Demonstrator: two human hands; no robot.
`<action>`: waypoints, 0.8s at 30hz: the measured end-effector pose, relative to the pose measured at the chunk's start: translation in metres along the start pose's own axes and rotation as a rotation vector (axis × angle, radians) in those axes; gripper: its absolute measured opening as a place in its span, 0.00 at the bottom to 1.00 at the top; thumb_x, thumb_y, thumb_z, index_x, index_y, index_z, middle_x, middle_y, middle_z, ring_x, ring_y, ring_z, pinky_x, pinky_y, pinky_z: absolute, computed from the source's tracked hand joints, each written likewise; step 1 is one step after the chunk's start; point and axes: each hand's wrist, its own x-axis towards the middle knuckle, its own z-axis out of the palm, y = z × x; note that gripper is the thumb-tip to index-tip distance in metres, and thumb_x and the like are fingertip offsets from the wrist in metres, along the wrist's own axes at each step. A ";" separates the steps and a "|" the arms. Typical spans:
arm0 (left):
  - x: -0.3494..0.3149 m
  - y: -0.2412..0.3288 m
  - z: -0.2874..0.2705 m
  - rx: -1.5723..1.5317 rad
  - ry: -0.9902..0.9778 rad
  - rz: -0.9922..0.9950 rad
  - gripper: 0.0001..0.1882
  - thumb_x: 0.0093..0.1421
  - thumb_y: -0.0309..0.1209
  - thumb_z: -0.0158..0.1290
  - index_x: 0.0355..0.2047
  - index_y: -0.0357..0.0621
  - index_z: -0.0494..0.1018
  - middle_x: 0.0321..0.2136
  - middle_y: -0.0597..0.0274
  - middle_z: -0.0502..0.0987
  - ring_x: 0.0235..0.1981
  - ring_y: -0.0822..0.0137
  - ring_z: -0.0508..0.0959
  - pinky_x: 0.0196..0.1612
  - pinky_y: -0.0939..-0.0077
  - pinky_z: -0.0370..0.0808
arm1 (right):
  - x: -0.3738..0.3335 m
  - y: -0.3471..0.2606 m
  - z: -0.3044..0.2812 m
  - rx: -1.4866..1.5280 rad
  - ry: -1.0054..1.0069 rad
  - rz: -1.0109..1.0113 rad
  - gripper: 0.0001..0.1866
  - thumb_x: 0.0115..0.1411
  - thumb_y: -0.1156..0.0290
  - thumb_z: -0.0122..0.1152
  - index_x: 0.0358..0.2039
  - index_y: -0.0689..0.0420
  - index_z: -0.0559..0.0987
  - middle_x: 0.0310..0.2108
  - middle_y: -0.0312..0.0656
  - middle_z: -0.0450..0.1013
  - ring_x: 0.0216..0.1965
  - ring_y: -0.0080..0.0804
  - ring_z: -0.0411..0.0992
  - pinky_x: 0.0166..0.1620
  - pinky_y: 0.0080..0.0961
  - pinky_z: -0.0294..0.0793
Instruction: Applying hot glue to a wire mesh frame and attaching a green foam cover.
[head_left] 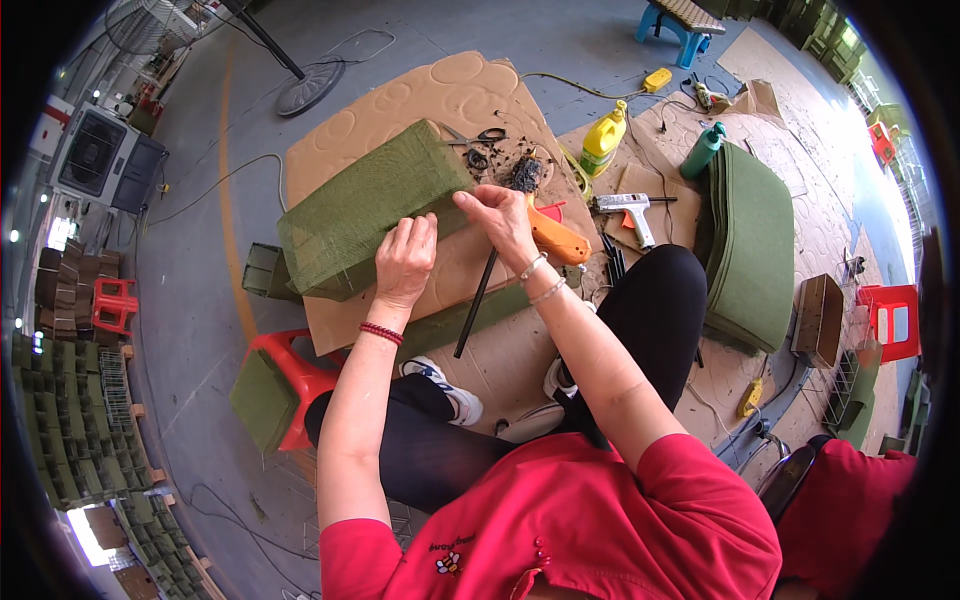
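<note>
My left hand [405, 262] presses flat on the green felt-covered box [365, 205]; my right hand [497, 222] pinches its edge, hiding the orange glue gun [556, 240].

i count 2 glue guns: 1 orange plastic glue gun [557, 240] and 1 white plastic glue gun [628, 212]. i see 1 yellow plastic bottle [603, 140], 1 green plastic bottle [701, 152], 1 pair of black-handled scissors [476, 137], 3 red plastic stools [296, 375] and 1 blue plastic stool [678, 28].

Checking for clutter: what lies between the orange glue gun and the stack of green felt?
In the head view, a white glue gun lies on the cardboard between them.
</note>
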 end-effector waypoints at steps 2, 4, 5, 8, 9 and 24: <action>0.000 0.000 0.000 0.020 0.011 0.014 0.11 0.53 0.27 0.55 0.38 0.39 0.77 0.28 0.65 0.68 0.33 0.69 0.73 0.36 0.76 0.77 | 0.002 0.004 0.004 0.056 0.032 -0.028 0.16 0.57 0.65 0.70 0.23 0.65 0.78 0.17 0.29 0.69 0.22 0.14 0.62 0.24 0.19 0.61; -0.001 0.001 0.000 0.033 0.009 0.018 0.11 0.53 0.27 0.56 0.38 0.39 0.77 0.28 0.65 0.68 0.33 0.69 0.73 0.36 0.77 0.77 | 0.001 0.009 0.006 0.010 0.054 -0.058 0.15 0.57 0.67 0.70 0.23 0.64 0.77 0.16 0.29 0.68 0.21 0.14 0.61 0.24 0.20 0.60; -0.001 0.002 0.001 0.043 0.008 0.025 0.12 0.53 0.27 0.56 0.38 0.39 0.77 0.28 0.65 0.68 0.33 0.69 0.73 0.36 0.77 0.77 | -0.001 0.012 0.006 -0.064 0.090 -0.044 0.14 0.56 0.68 0.70 0.22 0.64 0.76 0.16 0.29 0.67 0.21 0.14 0.60 0.24 0.20 0.60; -0.003 0.004 0.001 0.070 -0.028 0.032 0.12 0.53 0.27 0.56 0.38 0.38 0.78 0.28 0.65 0.68 0.33 0.69 0.73 0.36 0.77 0.77 | -0.005 0.020 0.008 -0.082 0.162 -0.112 0.13 0.56 0.69 0.70 0.23 0.63 0.76 0.16 0.29 0.67 0.20 0.15 0.60 0.24 0.20 0.60; -0.003 0.005 0.001 0.070 -0.028 0.030 0.12 0.53 0.27 0.56 0.38 0.38 0.78 0.28 0.65 0.68 0.33 0.69 0.73 0.36 0.77 0.77 | -0.006 0.021 0.010 -0.073 0.155 -0.124 0.13 0.56 0.69 0.70 0.23 0.63 0.76 0.16 0.29 0.67 0.20 0.15 0.60 0.24 0.20 0.60; -0.002 0.006 0.004 0.137 -0.048 0.013 0.12 0.53 0.27 0.56 0.38 0.38 0.78 0.27 0.65 0.69 0.32 0.70 0.73 0.36 0.79 0.78 | 0.000 0.023 0.025 0.160 0.150 -0.016 0.13 0.55 0.69 0.72 0.22 0.63 0.78 0.17 0.23 0.65 0.22 0.12 0.57 0.24 0.18 0.57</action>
